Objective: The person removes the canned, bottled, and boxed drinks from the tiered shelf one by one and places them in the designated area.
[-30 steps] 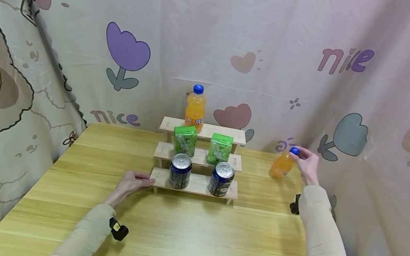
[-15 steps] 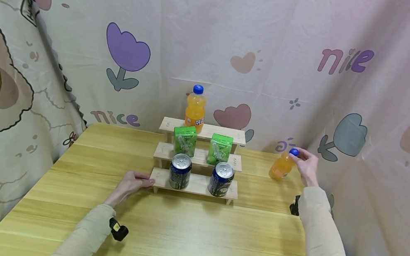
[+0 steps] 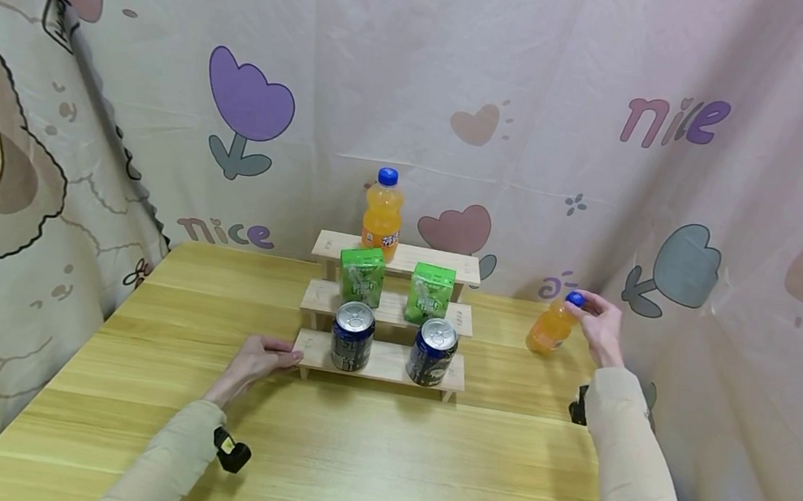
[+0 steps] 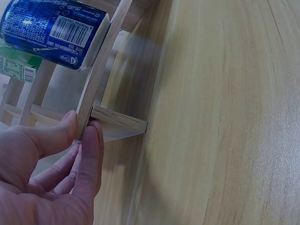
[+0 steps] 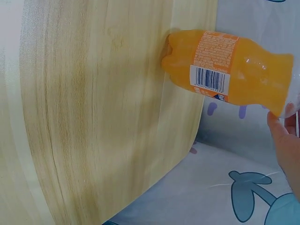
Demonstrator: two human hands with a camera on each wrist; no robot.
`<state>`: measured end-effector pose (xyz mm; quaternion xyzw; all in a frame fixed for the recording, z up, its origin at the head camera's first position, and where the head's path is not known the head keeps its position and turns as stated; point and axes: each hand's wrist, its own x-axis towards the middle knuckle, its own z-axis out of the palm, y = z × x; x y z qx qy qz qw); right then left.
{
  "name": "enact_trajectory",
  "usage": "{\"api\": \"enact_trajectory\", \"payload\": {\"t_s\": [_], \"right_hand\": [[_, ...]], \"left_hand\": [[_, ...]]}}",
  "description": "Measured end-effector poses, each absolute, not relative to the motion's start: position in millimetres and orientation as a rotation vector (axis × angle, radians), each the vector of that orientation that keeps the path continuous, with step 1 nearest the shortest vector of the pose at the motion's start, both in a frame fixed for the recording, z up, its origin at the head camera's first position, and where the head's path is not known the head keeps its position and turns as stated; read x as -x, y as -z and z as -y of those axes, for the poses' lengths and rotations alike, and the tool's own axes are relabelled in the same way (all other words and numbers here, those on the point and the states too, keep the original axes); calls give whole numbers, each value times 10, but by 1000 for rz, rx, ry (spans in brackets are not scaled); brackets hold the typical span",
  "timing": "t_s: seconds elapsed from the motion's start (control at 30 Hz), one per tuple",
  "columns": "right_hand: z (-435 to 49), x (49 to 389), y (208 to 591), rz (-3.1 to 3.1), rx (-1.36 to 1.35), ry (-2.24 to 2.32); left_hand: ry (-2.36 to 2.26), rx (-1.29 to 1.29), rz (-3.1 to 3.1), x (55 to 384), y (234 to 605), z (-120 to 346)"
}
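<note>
My left hand (image 3: 259, 362) pinches the left end of the lowest board of a three-tier wooden shelf (image 3: 390, 355); in the left wrist view the thumb lies on top and fingers underneath. Over on the right, my right hand (image 3: 601, 327) grips an orange soda bottle (image 3: 552, 327) near its blue cap. The bottle leans slightly, its base at the table surface. Another orange soda bottle (image 3: 383, 217) stands on the top tier, left side. Two green drink cartons (image 3: 362, 277) occupy the middle tier, and two dark blue cans (image 3: 352, 338) the bottom one.
The wooden table (image 3: 365, 459) spreads in front of the shelf and to both sides. A patterned curtain (image 3: 560, 71) hangs close behind the table and along its left and right sides. A small black camera (image 3: 232, 451) sits on the left wrist.
</note>
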<state>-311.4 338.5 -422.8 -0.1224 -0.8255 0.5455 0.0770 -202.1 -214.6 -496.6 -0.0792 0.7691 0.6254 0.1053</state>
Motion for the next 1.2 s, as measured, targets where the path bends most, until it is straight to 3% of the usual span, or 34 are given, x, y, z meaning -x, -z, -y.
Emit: {"api": "enact_trajectory", "payload": {"t_s": [0.63, 1.2], "right_hand": [[-3355, 3058, 4168, 2431, 349, -1669], [-2760, 3030, 3495, 2422, -6, -1589]], "left_hand": [[-1831, 271, -2262, 2016, 4950, 2119], [-1799, 262, -2284, 2007, 4948, 2147]]}}
